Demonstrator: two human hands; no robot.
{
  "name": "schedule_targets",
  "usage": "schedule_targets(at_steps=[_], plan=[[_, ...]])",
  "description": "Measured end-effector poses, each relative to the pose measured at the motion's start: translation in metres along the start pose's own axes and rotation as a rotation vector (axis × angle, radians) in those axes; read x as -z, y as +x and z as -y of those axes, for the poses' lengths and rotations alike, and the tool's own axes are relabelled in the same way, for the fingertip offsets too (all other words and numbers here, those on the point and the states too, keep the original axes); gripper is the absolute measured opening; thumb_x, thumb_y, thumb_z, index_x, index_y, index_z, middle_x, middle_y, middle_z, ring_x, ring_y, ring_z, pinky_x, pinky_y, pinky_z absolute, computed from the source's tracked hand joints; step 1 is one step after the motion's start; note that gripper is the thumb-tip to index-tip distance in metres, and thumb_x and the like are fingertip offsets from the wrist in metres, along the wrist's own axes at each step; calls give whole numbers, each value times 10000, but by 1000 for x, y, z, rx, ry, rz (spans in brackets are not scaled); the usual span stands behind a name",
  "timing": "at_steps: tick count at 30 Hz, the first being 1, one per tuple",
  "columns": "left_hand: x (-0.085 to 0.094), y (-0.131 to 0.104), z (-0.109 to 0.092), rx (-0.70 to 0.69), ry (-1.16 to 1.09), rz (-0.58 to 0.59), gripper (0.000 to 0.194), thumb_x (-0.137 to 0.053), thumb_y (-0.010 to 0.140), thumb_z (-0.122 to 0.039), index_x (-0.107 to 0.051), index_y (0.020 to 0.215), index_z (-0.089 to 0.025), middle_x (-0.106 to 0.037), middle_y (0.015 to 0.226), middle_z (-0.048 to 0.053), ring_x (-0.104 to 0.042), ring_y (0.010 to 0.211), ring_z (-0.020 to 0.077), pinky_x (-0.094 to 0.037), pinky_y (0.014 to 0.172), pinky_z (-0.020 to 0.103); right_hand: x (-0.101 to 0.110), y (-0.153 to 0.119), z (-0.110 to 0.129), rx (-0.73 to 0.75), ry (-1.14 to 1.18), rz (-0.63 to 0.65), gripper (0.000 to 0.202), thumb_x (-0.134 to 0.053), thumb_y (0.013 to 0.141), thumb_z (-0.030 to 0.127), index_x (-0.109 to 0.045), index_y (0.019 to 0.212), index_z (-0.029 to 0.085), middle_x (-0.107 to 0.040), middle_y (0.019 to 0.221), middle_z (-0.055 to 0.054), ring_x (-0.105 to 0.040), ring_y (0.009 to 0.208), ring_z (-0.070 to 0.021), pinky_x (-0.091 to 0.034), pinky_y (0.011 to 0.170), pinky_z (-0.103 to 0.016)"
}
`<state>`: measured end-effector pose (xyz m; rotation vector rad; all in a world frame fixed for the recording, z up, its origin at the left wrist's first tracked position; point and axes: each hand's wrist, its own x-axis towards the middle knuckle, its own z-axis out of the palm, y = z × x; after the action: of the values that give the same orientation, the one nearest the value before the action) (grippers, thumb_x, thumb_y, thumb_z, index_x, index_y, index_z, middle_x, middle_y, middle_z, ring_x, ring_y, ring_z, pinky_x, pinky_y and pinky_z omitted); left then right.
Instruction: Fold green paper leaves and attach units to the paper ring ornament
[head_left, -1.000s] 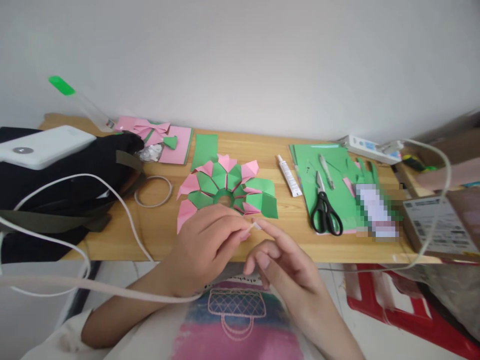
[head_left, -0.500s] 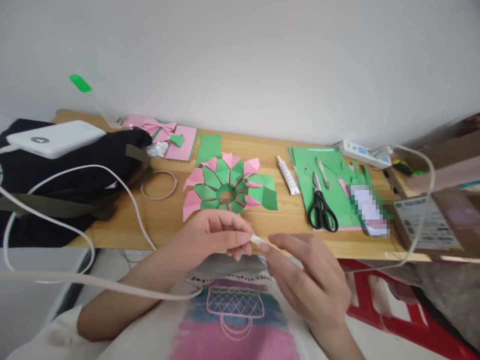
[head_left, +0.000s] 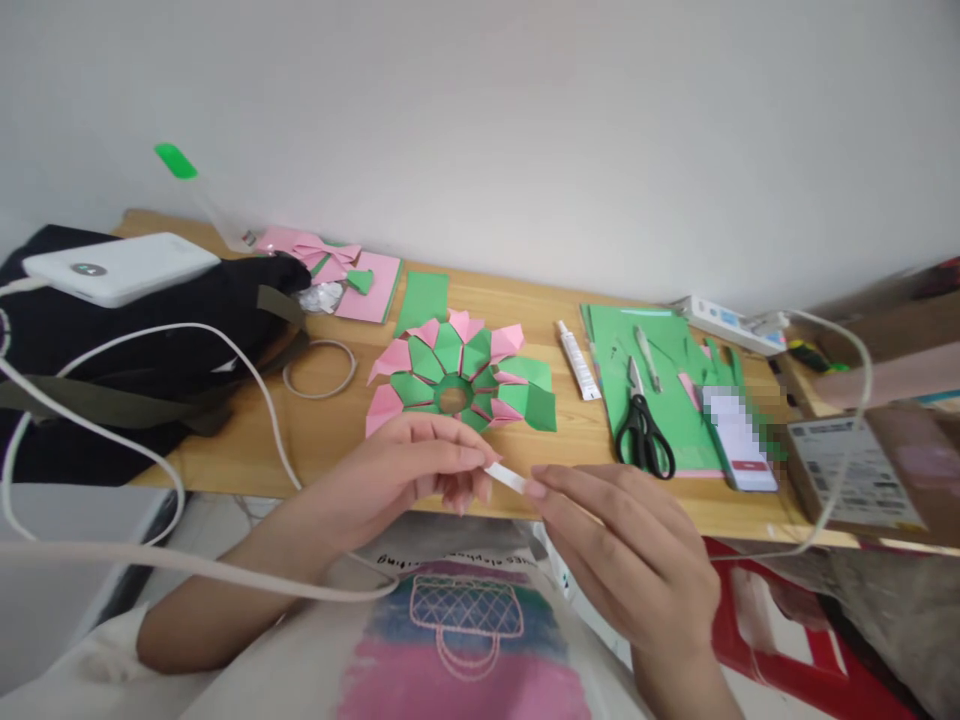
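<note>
A small white strip point(head_left: 506, 477) is held at the near side of the wooden table point(head_left: 337, 440), in front of the pink and green paper ring point(head_left: 459, 375). Its left end is pinched between the thumb and fingers of the left hand point(head_left: 420, 465), and its right end is gripped by the closed fingertips of the right hand point(head_left: 626, 550). Bare wood is left between the paper ring and the glue tube point(head_left: 578, 360), and a strip of open surface runs along the near edge, crossed by the hands. The far edge is met by the pale wall point(head_left: 495, 130). On the right, the green paper stack point(head_left: 611, 350) is partly covered by the black-handled scissors point(head_left: 642, 425) and the phone point(head_left: 739, 440), with the power strip point(head_left: 731, 322) beyond. The left side is taken up by a black bag point(head_left: 150, 340), on which a white power bank point(head_left: 124, 268) is laid; the bag is cut off by the frame. Both ends of the strip are covered by fingers, and the right thumb cannot be made out. Part of the phone is blurred by pixel blocks, and the cardboard box point(head_left: 919, 450) is cut off at the right.
</note>
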<state>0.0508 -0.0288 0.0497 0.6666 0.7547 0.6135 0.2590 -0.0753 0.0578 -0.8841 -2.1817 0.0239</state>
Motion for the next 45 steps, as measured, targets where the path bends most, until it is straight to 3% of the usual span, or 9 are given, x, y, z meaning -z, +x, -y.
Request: schedule_targets(at_steps=[12, 16, 23, 28, 32, 35, 39, 45], plan=[[-1, 7, -5, 15, 45, 5, 109, -674, 760, -233, -714, 694, -155, -678, 624, -3, -546, 542, 80, -431, 525, 192, -3, 4, -7, -55, -20, -8, 176, -608, 873, 36, -678, 1003, 132, -767, 959, -71, -685, 849, -180, -506, 646, -322], [0, 10, -4, -70, 148, -31, 116, -659, 775, -231, -735, 727, -158, -688, 643, -1, -532, 549, 81, -431, 539, 204, -5, 4, -11, -40, -13, 36, 159, -593, 881, 42, -665, 1003, 115, -765, 943, -88, -687, 824, -176, -522, 680, -325], [-3, 5, -5, -347, 651, -163, 162, -599, 871, -226, -756, 836, -210, -729, 772, -14, -586, 643, 96, -439, 538, 193, -10, 8, -21, 0, -31, 69, 89, -615, 871, 65, -668, 934, 98, -767, 857, -85, -669, 710, -161, -502, 617, -310], [-3, 7, -5, -456, 963, -224, 217, -537, 931, -252, -749, 974, -239, -742, 881, -6, -667, 773, 128, -514, 627, 210, -11, 8, -30, -16, -14, 96, 98, -624, 856, 59, -669, 932, 101, -762, 852, -81, -675, 722, -162, -509, 628, -306], [6, 18, -13, -562, 1211, -393, 247, -493, 952, -253, -721, 1038, -216, -758, 975, 28, -689, 865, 165, -544, 738, 263, -9, 8, -47, -90, 60, 88, 153, -641, 823, 24, -654, 939, 123, -756, 865, -83, -680, 744, -167, -520, 653, -307], [16, 28, -26, -539, 1459, -440, 251, -479, 947, -263, -715, 1024, -226, -766, 953, 27, -693, 839, 195, -527, 700, 296, -7, 8, -71, -156, 120, 40, 170, -640, 814, 6, -651, 927, 133, -745, 860, -92, -679, 757, -170, -531, 665, -302], [22, 51, -47, -423, 1718, -366, 244, -476, 929, -271, -716, 947, -224, -767, 930, 28, -679, 811, 236, -469, 683, 345, -12, 10, -106, -232, 162, 17, 151, -643, 836, 39, -653, 898, 176, -734, 829, -56, -686, 775, -150, -544, 705, -272], [1, 96, -70, -218, 1879, -290, 268, -475, 930, -275, -712, 818, -219, -709, 776, 29, -605, 692, 209, -353, 593, 303, -26, 19, -137, -174, 187, 65, 103, -605, 882, 100, -658, 887, 189, -745, 837, -56, -696, 775, -165, -556, 699, -284]])
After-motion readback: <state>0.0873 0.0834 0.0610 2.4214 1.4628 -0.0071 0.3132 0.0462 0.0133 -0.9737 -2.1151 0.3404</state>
